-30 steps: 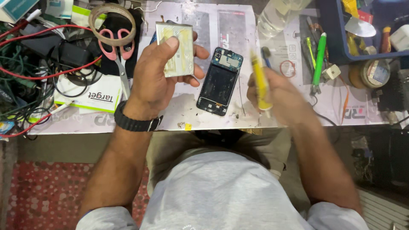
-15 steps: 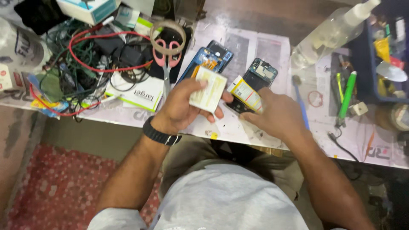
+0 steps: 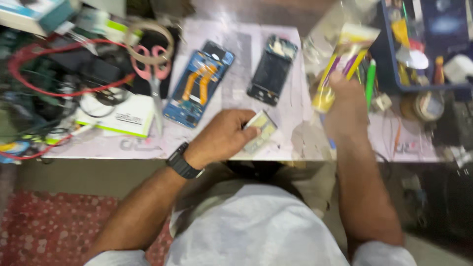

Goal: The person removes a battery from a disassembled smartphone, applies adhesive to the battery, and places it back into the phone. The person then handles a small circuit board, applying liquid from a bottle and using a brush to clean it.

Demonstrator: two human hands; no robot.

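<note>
My left hand (image 3: 221,138) holds a flat white phone battery (image 3: 261,129) near the table's front edge. My right hand (image 3: 345,98) grips a yellow glue tube (image 3: 340,64) with a purple stripe, raised over the right side of the table. Two opened phones lie beyond my hands: a blue one with an orange ribbon cable (image 3: 199,83) and a dark frame (image 3: 272,69). A black watch (image 3: 183,162) is on my left wrist. The picture is blurred by motion.
Pink-handled scissors (image 3: 152,74) and a tape roll (image 3: 148,37) lie at the back left beside a tangle of red and black cables (image 3: 54,69). A white box (image 3: 120,116) sits near the front. A blue tray of tools (image 3: 428,44) stands at the right, a green pen (image 3: 370,83) beside it.
My right hand moved from the dark phone frame to the right and now lifts the yellow tube. My left hand lowered the battery toward the table's front edge. The head view shifted.
</note>
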